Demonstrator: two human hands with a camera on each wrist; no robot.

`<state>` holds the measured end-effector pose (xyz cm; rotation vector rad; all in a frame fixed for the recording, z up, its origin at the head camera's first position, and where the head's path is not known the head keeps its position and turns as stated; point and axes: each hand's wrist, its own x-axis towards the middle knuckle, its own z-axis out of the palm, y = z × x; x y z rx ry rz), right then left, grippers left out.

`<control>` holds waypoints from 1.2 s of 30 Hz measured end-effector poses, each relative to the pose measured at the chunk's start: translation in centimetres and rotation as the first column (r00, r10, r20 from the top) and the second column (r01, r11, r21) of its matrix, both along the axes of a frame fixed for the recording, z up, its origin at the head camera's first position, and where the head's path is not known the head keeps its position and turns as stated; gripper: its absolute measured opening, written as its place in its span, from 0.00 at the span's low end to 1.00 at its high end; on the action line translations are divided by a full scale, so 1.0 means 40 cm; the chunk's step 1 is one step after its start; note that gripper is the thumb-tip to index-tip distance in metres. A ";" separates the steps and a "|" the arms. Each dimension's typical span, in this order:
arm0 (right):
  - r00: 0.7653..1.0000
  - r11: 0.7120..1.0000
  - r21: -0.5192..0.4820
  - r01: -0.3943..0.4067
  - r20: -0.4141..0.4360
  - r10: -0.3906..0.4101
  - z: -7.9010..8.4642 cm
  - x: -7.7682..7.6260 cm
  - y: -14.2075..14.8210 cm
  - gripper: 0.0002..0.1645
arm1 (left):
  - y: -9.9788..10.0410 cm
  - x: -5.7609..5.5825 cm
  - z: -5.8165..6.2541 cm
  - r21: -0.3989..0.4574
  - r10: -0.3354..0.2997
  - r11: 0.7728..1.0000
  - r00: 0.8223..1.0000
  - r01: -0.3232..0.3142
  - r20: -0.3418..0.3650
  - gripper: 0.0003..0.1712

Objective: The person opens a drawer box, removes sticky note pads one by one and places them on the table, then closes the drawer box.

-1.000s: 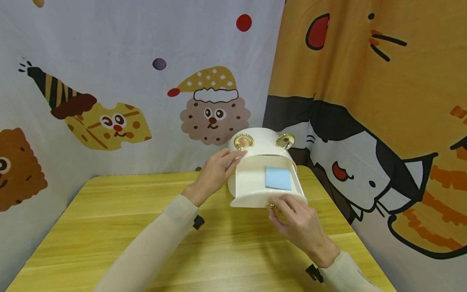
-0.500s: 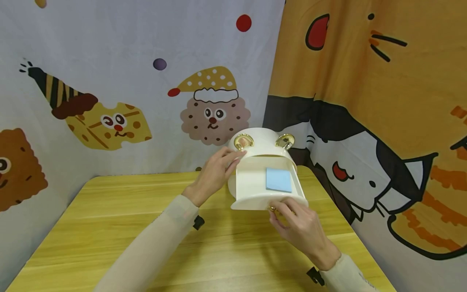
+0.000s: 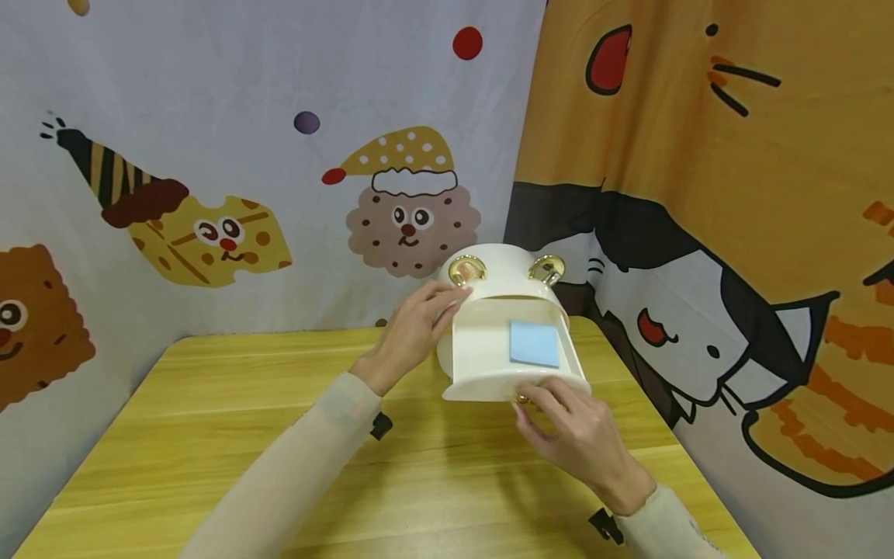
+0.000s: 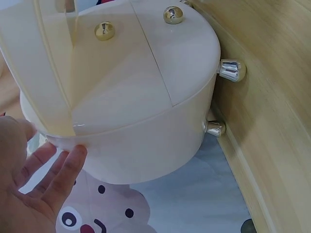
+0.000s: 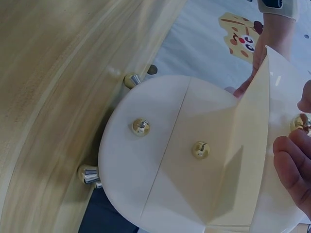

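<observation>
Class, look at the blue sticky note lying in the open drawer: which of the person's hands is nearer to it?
Right. The right hand pinches the drawer's front knob just below the blue sticky note; the left hand rests on the cream box, farther left.

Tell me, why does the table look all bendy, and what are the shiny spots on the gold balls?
In both wrist views the wide lens bends the table edge into a curve; in the head view it looks nearly straight. The gold knobs carry small bright glints of reflected light. Nothing looks blurred, and the hands cast soft shadows in the head view.

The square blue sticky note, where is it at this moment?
In the head view, the square blue sticky note lies inside the pulled-out drawer of the cream round plastic box, on the drawer's right side, just beyond the right hand.
</observation>
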<state>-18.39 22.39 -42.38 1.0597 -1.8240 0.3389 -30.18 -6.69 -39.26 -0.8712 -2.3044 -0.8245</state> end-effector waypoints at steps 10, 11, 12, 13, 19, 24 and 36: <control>0.999 1.000 -0.018 -0.014 -0.038 0.013 0.048 0.000 0.012 0.18 | 0.000 0.003 0.005 0.011 -0.001 1.000 1.000 0.001 0.005 0.22; 0.999 1.000 -0.024 -0.015 -0.035 0.014 0.054 0.000 0.014 0.18 | 0.000 0.002 0.006 0.010 -0.001 1.000 1.000 0.001 0.000 0.22; 0.999 0.999 -0.031 -0.013 -0.031 0.012 0.060 0.000 0.016 0.18 | 0.001 0.001 0.006 0.009 -0.001 1.000 1.000 0.001 -0.005 0.22; 1.000 0.999 -0.039 -0.014 -0.025 0.013 0.067 0.000 0.018 0.18 | 0.001 0.000 0.007 0.007 -0.003 1.000 1.000 0.003 -0.007 0.22; 1.000 0.996 -0.084 -0.030 0.006 0.030 0.101 -0.005 0.028 0.19 | 0.003 0.000 0.005 0.009 -0.009 1.000 1.000 0.009 0.004 0.22; 0.996 0.994 -0.109 -0.033 0.077 0.042 0.127 -0.010 0.040 0.20 | 0.003 0.003 -0.003 0.014 -0.009 1.000 1.000 0.009 0.005 0.22; 0.924 0.998 -0.058 0.024 0.382 0.001 0.205 -0.051 0.089 0.12 | 0.000 -0.001 0.006 -0.001 -0.017 1.000 1.000 0.017 0.019 0.23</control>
